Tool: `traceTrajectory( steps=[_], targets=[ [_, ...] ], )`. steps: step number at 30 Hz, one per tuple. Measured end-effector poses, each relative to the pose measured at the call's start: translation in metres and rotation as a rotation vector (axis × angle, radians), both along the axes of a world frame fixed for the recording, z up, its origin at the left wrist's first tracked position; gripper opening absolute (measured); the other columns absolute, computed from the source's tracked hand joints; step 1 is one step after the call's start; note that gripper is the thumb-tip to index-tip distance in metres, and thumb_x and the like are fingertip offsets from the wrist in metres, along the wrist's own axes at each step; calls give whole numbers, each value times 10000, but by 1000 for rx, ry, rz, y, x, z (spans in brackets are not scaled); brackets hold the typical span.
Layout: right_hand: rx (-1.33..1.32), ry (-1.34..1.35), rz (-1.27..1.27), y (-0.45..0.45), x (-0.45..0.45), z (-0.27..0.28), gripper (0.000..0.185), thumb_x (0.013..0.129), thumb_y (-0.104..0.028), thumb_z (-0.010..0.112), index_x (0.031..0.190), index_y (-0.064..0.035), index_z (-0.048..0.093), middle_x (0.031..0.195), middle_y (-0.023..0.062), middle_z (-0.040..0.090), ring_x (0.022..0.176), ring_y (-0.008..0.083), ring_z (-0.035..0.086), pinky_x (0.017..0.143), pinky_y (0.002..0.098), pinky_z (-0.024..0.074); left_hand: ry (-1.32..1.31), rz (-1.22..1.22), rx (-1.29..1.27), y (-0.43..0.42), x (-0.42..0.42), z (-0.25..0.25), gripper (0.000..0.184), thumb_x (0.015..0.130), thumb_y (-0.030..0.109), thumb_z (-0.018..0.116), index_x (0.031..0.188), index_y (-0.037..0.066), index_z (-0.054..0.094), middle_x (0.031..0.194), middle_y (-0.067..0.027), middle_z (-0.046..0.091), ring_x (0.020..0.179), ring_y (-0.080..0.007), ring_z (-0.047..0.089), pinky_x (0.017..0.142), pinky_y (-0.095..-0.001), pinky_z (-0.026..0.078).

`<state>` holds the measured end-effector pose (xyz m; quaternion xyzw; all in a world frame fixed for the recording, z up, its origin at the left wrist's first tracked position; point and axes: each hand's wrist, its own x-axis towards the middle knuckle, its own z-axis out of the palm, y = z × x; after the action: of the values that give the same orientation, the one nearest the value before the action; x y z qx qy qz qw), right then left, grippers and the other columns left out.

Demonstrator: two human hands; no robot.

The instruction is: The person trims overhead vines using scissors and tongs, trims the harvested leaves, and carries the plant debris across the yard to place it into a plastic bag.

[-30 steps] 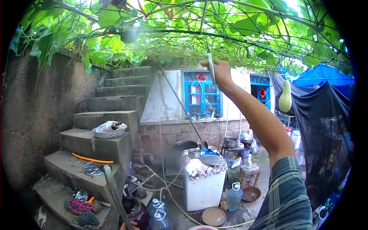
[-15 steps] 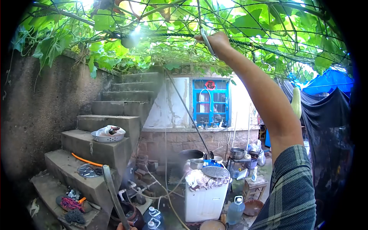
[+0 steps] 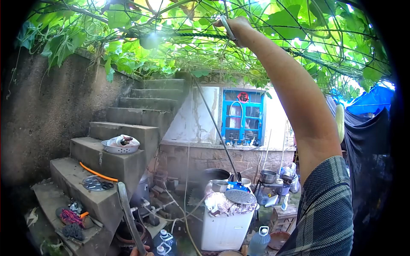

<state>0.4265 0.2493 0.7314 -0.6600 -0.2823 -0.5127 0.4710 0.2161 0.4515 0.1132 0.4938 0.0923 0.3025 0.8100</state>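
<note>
My right hand (image 3: pixel 240 32) is raised overhead to the net beneath the leaves, its fingers closed. At the fingers is a pale, slender curved piece (image 3: pixel 227 28) whose kind I cannot make out. A dark green rope (image 3: pixel 188 35) runs across the net (image 3: pixel 311 32) close to this hand. At the bottom edge, only part of my left hand (image 3: pixel 143 251) shows, wrapped round the lower end of a long grey stick (image 3: pixel 129 215). The stick leans up and to the left, its rounded top in front of the steps.
Concrete steps (image 3: pixel 124 132) rise at left, bearing a white perforated basin (image 3: pixel 121 149) and an orange hose piece (image 3: pixel 98 171). A white washing-machine-like box (image 3: pixel 225 230) stands centrally among water bottles (image 3: pixel 259 241). A pale gourd (image 3: pixel 339 123) hangs at right beside dark sheeting (image 3: pixel 367 145).
My right hand and the pale curved piece sit slightly higher in view. The camera has shifted a little, moving the window rightward. My left hand still grips the stick.
</note>
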Motion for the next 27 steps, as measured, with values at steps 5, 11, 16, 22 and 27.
traceTrajectory(
  steps=[5,11,16,22,27],
  targets=[
    [-132,-85,-359,1,-12,-21,647,632,-592,760,808,28,700,861,195,681,786,297,667,722,379,514,-15,-11,7,20,-2,2,242,861,-36,570,1081,52,523,690,9,497,471,-76,425,386,-219,333],
    [-85,9,-385,4,-3,-31,676,603,-523,813,881,76,669,868,203,669,759,278,655,672,370,508,21,-21,77,43,2,9,183,878,-13,568,1052,40,545,696,-6,521,512,-92,471,425,-228,378],
    [-8,159,47,5,8,15,565,576,-415,888,807,48,660,830,127,627,680,204,595,578,336,477,34,-39,131,66,10,-1,190,881,32,608,1064,44,560,696,13,525,530,-79,466,449,-224,378],
    [-167,150,256,12,-4,31,470,606,-436,869,575,-82,561,523,19,452,391,151,434,384,309,343,28,-35,189,95,28,-30,226,872,79,670,1076,57,572,659,55,500,508,-42,421,441,-210,331],
    [-203,198,282,26,-7,42,530,626,-557,818,622,-93,562,556,13,485,424,147,490,397,301,367,-13,-70,102,102,50,-35,219,874,83,681,1062,56,573,640,64,488,495,-30,404,437,-204,311]
  ],
)
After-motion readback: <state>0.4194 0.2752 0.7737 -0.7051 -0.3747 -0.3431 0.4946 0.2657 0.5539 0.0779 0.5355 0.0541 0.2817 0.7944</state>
